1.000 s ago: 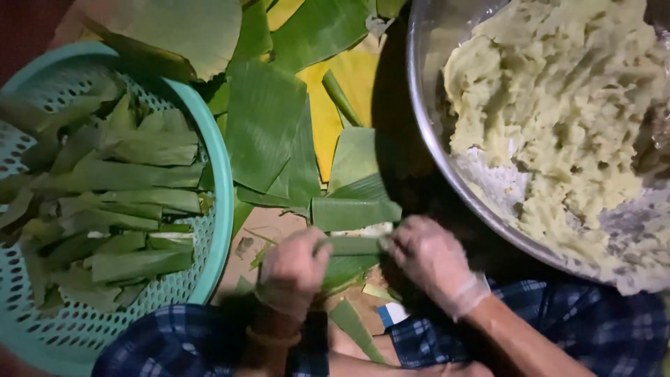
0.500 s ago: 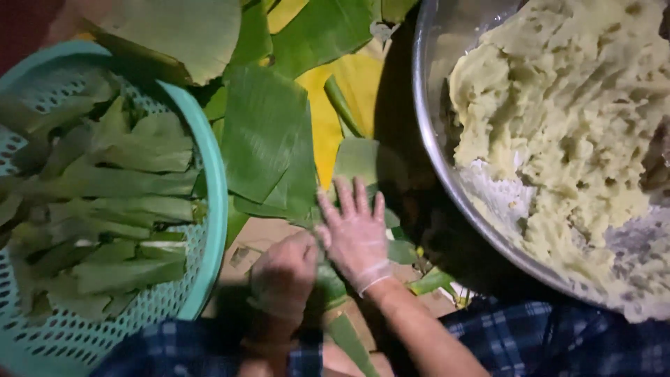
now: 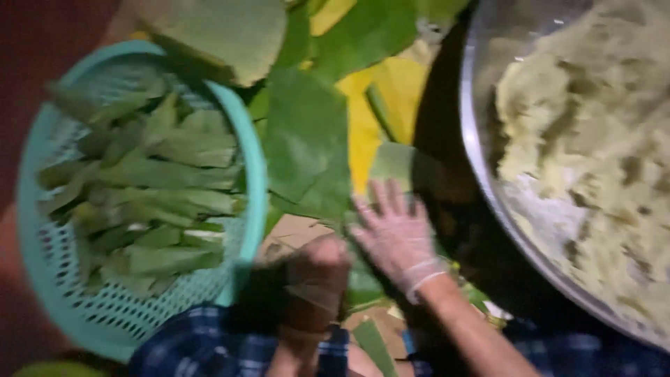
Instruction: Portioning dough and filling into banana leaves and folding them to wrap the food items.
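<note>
My right hand (image 3: pixel 394 234), in a thin clear glove, lies flat with fingers spread on a green banana leaf piece (image 3: pixel 401 164) spread before me. My left hand (image 3: pixel 314 269), also gloved, is curled into a fist just left of it, closed on the near edge of a green leaf (image 3: pixel 363 283); blur hides what exactly it grips. The two hands touch side by side.
A teal plastic basket (image 3: pixel 255 174) on the left holds several folded green leaf parcels (image 3: pixel 167 174). A large metal bowl (image 3: pixel 481 181) on the right holds pale mashed dough (image 3: pixel 593 139). Loose green leaves (image 3: pixel 307 132) and a yellow leaf (image 3: pixel 391 91) lie between. Plaid cloth (image 3: pixel 188 342) covers my knees.
Both hands held a folded leaf parcel between them a second ago. My right hand has since let go, moved left and spread flat on the leaf beside my left fist.
</note>
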